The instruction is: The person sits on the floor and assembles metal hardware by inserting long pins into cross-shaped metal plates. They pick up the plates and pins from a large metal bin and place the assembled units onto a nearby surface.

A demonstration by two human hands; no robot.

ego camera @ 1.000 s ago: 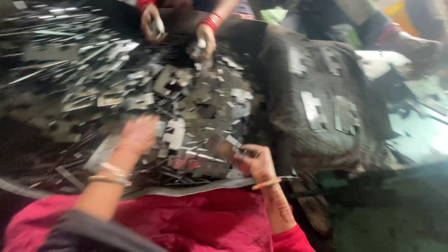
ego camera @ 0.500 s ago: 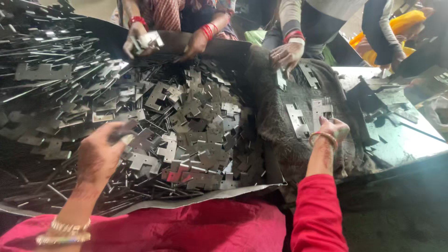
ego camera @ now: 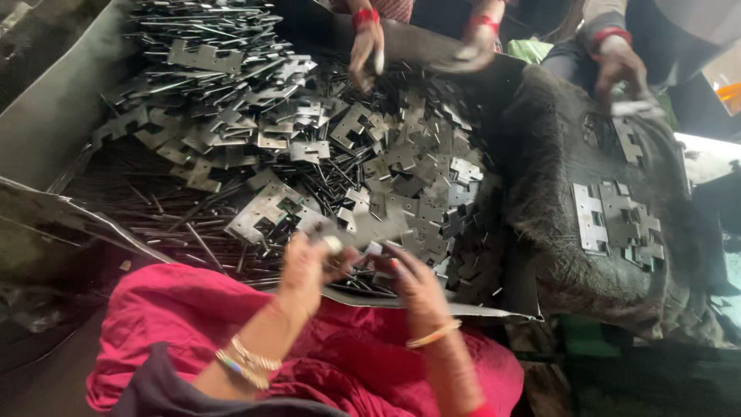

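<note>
Head view: the person's left hand [ego camera: 305, 266] and right hand [ego camera: 409, 282] are meeting close together at the near edge of a heap of flat metal plates [ego camera: 324, 147], above the red cloth [ego camera: 193, 324] covering the lap. Both hands are curling around a small notched metal piece [ego camera: 370, 232] held between them, just above the near rim of the dark sheet [ego camera: 463, 310] carrying the heap; motion blur is hiding whether the fingertips are pinching the piece or only cradling it. The piece is judged to be thin, stiff and light, with stamped edges and corners that could be sharp, so a hold on the flat faces or across the long sides would be safer than one on a notch. Loose plates are lying crisscrossed and would probably slide and snag on one another when pulled. To the right, a coarse dark fabric [ego camera: 556, 154] is draping over a mound and bearing a few sorted plates [ego camera: 617, 220] laid flat. Across the heap, co-workers' hands [ego camera: 367, 46] wearing red bangles are working at the far side, another hand [ego camera: 621, 66] reaching over the fabric. Open room is lying mainly over the lap; the heap, the rim and the other hands are crowding every other side.
</note>
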